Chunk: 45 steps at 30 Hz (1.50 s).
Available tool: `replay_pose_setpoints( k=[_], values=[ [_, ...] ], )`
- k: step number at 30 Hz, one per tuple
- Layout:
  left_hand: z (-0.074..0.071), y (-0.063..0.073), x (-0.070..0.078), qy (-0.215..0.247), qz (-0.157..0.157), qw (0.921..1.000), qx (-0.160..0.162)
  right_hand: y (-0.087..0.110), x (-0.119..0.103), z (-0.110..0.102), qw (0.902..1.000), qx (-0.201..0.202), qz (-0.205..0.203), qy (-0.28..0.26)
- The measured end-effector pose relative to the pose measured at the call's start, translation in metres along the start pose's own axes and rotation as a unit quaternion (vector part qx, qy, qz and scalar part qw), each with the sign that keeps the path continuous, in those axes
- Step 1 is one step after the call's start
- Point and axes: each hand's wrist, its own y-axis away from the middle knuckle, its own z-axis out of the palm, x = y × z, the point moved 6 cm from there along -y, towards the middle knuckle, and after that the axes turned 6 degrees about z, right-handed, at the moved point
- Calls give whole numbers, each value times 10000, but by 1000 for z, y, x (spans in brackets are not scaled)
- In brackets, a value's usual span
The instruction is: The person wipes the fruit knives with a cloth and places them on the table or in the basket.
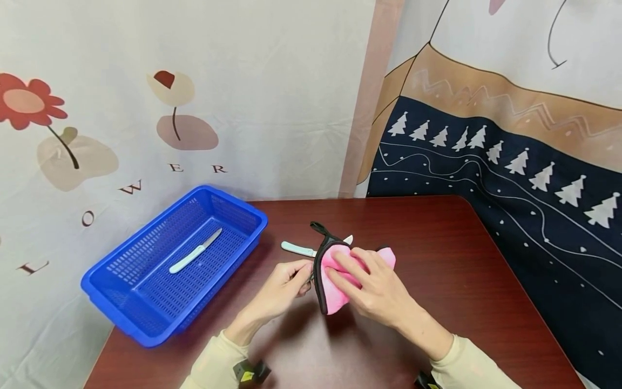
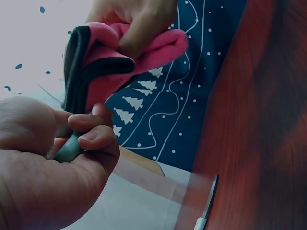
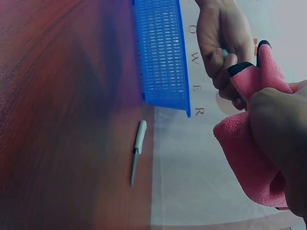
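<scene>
cloth of pink plush, black-edged, [image 1: 332, 296] is clamped in the right hand [image 1: 378, 290] above the red-brown tabletop [image 1: 432, 243]; beside the cloth the left hand [image 1: 279, 289] grips a green handle [image 2: 69, 149]. a pale-handled knife [image 1: 298, 249] lies behind, a second knife [image 1: 194, 253] in the blue plastic basket [image 1: 160, 294].

Black-edged pink cloth [image 1: 334, 298], gripped by right hand [image 1: 376, 283], over brown table [image 1: 437, 232]. Left hand [image 1: 279, 290] at cloth's left edge, fingers curled. Knife [image 1: 297, 249] beyond cloth, partly hidden by it, handle sticking out left. Blue basket [image 1: 218, 274] left of cloth, second knife [image 1: 187, 261] lying inside.
</scene>
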Motion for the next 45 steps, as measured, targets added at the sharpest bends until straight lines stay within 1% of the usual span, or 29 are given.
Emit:
replay_pose_setpoints(
  k=[9, 14, 20, 27, 35, 40, 45],
  values=[
    [-1, 3, 5, -90, 203, 9997, -34, 0, 1, 0, 10000, -43, 61, 59],
    [-1, 4, 6, -148, 148, 9998, -5, 3, 9, 0, 9995, -137, 257, 129],
    [-1, 5, 9, -247, 167, 9995, -37, 9, 21, 0, 9973, -467, 503, 274],
    [-3, 7, 11, -449, 232, 9987, -17, 11, 32, -4, 9959, -487, 689, 324],
    [-4, 11, 12, -701, 268, 9971, -126, 15, 43, -10, 9919, -700, 939, 482],
    [-4, 13, 13, -697, 293, 9968, -252, 19, 49, -14, 9914, -596, 1052, 511],
    [-4, 17, 11, -558, 164, 9977, -355, 22, 56, -17, 9898, -528, 1229, 486]
  ],
)
